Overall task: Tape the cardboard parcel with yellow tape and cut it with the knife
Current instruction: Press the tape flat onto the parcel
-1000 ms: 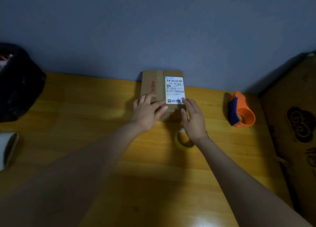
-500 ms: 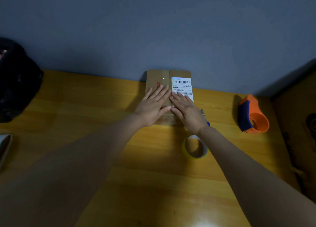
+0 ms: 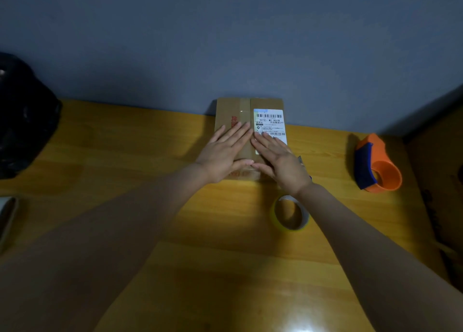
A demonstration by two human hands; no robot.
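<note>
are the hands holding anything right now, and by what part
Nothing is gripped. The left hand and right hand lie flat, fingers spread, pressing on the top of the parcel. The tape roll lies untouched on the table.

matt brown cardboard parcel (image 3: 233, 111) with white paper label (image 3: 269, 121) on glossy wood-grain table (image 3: 125, 144)

I see a dim room, with a plain blue-grey wall (image 3: 225, 43) filling the far half of my view. Below it a yellow wooden table (image 3: 125, 141) with visible grain runs left to right, butting against the wall. A bright glare patch sits on the near edge of the table. At the right, a dark brown patterned piece of furniture (image 3: 443, 181) adjoins the table.
</note>
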